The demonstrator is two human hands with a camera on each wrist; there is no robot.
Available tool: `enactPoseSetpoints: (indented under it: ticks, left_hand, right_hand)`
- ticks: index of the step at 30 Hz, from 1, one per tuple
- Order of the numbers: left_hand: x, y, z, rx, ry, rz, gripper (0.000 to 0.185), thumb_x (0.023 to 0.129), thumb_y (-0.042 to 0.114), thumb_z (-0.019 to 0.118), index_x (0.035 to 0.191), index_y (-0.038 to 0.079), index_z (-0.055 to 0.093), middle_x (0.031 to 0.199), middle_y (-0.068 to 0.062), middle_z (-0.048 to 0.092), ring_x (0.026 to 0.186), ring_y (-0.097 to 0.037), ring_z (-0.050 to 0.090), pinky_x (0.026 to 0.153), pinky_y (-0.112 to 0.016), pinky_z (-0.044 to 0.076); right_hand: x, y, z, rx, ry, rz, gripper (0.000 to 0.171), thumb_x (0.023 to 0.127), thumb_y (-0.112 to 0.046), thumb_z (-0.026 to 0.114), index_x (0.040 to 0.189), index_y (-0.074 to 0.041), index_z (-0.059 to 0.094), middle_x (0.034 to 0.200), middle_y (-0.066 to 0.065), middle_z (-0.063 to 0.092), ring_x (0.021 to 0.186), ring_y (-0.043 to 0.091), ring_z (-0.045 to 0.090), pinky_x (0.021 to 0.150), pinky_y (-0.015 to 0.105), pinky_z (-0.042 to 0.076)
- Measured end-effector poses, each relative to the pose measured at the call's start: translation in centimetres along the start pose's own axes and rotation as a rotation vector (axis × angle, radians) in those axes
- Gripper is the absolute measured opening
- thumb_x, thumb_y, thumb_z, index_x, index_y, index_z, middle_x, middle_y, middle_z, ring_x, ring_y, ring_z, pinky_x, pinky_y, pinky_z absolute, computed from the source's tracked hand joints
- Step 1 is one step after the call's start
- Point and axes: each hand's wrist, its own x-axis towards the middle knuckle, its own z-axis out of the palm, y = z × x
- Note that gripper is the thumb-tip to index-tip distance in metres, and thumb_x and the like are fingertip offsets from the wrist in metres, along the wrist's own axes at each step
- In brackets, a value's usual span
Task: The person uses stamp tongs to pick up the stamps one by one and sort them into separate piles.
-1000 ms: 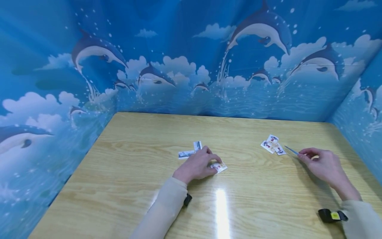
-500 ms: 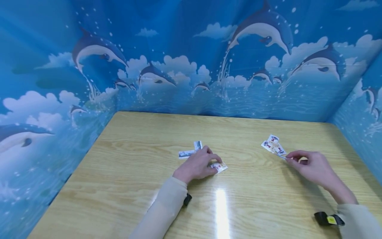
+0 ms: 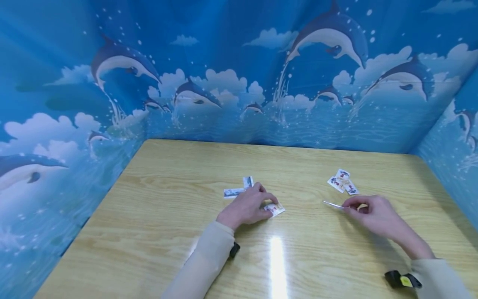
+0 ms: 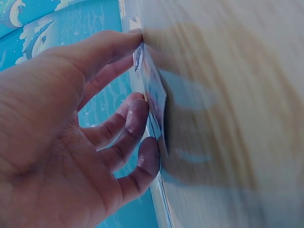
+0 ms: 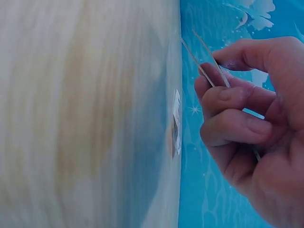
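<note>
Left hand: left hand (image 3: 246, 206) down on the table (image 3: 168, 232), fingers curled over a small stack of cards (image 3: 275, 209), fingertips (image 4: 142, 107) pressing on the top card.
Right hand: right hand (image 3: 369, 214) a little above the table, thumb and fingers pinched on one thin card (image 3: 333, 204), held edge-on and pointing to the left.
Where the held card is: in the air, between the two hands, near the right pile of cards (image 3: 342, 181) but apart from it.
Other cards: two more cards (image 3: 239, 187) flat on the table, just behind the left hand.
Could go wrong: thin card held only at one end, so maybe a slip or a bend if the pinch goes loose.
Could also go wrong: stack under the left hand maybe sliding on the shiny table if pushed sideways, as only fingertips press it.
Hard to see: faces of the cards too small to read in the head view.
Hidden: most of the stack under the left hand, so no telling how many cards.
Blurry: table in both wrist views very blurred; card in the right wrist view (image 5: 209, 57) just a thin line.
</note>
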Motion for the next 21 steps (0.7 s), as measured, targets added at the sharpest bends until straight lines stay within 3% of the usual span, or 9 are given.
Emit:
enactPoseSetpoints:
  ticks: [5, 21]
  left_hand:
    - [0.0, 0.0, 0.1, -0.014, 0.001, 0.0, 0.034, 0.097, 0.033, 0.071, 0.131, 0.036, 0.068, 0.132, -0.003, 0.054, 0.11, -0.017, 0.053, 0.092, -0.034, 0.048]
    - [-0.2, 0.2, -0.1, -0.023, 0.005, -0.013, 0.034, 0.097, 0.032, 0.071, 0.131, 0.035, 0.068, 0.131, -0.003, 0.053, 0.108, -0.017, 0.052, 0.091, -0.034, 0.048]
  right_hand:
    - [-0.1, -0.5, 0.7, 0.024, -0.04, -0.003, 0.012, 0.092, -0.019, 0.074, 0.099, -0.011, 0.077, 0.092, 0.001, 0.072, 0.073, -0.005, 0.058, 0.065, 0.02, 0.05]
    - [0.3, -2.6, 2.6, 0.12, -0.135, -0.064, 0.008, 0.093, -0.017, 0.072, 0.097, -0.014, 0.078, 0.089, -0.005, 0.072, 0.079, -0.004, 0.061, 0.07, 0.02, 0.053]
